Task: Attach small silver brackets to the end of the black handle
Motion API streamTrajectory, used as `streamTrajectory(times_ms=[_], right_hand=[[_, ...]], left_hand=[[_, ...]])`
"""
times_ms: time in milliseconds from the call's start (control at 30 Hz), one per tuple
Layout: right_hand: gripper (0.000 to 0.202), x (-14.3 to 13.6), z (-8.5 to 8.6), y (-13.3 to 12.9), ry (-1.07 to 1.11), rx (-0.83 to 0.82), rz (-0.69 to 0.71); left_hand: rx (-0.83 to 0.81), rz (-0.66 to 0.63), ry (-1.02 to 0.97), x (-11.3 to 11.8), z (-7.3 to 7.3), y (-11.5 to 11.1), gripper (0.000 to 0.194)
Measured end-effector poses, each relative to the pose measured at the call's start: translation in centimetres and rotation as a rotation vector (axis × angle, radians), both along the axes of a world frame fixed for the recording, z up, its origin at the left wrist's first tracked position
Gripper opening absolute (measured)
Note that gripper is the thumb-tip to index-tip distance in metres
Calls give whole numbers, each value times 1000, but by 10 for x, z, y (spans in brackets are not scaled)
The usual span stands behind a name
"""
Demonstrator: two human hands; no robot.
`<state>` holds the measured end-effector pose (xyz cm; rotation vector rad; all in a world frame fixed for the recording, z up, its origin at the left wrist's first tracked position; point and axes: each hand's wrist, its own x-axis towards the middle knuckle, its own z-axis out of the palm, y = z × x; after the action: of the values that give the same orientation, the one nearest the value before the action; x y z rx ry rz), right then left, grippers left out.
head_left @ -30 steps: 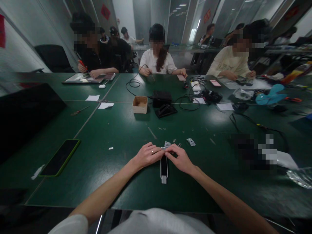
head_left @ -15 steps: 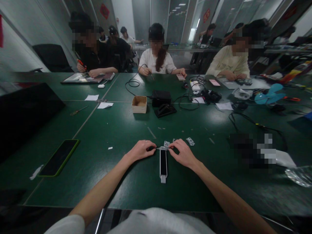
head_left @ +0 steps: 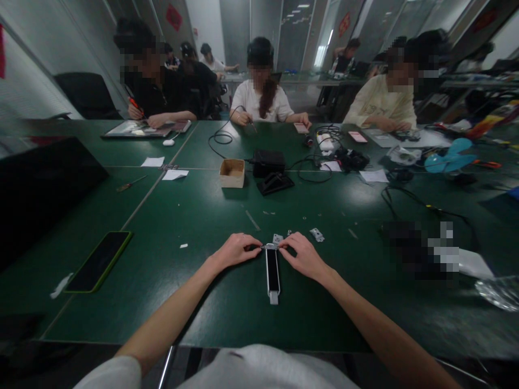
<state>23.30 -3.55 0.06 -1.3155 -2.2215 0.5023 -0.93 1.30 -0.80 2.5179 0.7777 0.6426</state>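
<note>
A slim white-framed device with a black face [head_left: 273, 273] lies on the green table in front of me, a pale tab at its near end. My left hand [head_left: 239, 248] is closed in a pinch at the left of the device's far end. From the other side, my right hand [head_left: 302, 254] pinches at the same end. What sits between the fingertips is too small to make out. Just behind the device is a small grey metal plate [head_left: 278, 237], partly hidden by it. A second metal bracket [head_left: 317, 234] lies beyond my right hand.
A phone in a green case [head_left: 98, 262] lies to the left, near a screwdriver [head_left: 132, 183]. Ahead stand a small open box [head_left: 232, 174] and a black device [head_left: 268, 162] with cables. A blue fan blade [head_left: 450, 156] is at the right. Several people sit opposite.
The near end of the device has swung slightly to the right. Both hands stay at its far end, the left shifted a touch right and the right a touch left.
</note>
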Motion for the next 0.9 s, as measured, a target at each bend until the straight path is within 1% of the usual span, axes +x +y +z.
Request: streamTrajectory(times_ms=[167, 400, 567, 667, 800, 833, 900], right_hand=[[15, 0, -1, 0, 25, -1, 10], [15, 0, 0, -2, 38, -14, 8], [16, 3, 4, 0, 23, 8, 6], [15, 15, 11, 5, 22, 63, -62], [16, 44, 19, 13, 9, 165, -199], [17, 51, 20, 15, -9, 177, -215], [17, 63, 19, 17, -81, 163, -205]], left_hand=[[39, 2, 2, 3, -4, 0, 17], [98, 0, -10, 5, -4, -2, 18], [126, -8, -16, 5, -4, -3, 18], [122, -13, 12, 5, -3, -3, 19], [116, -18, 41, 5, -2, -3, 19], [119, -18, 45, 5, -2, -3, 19], [131, -17, 51, 5, -1, -3, 19]])
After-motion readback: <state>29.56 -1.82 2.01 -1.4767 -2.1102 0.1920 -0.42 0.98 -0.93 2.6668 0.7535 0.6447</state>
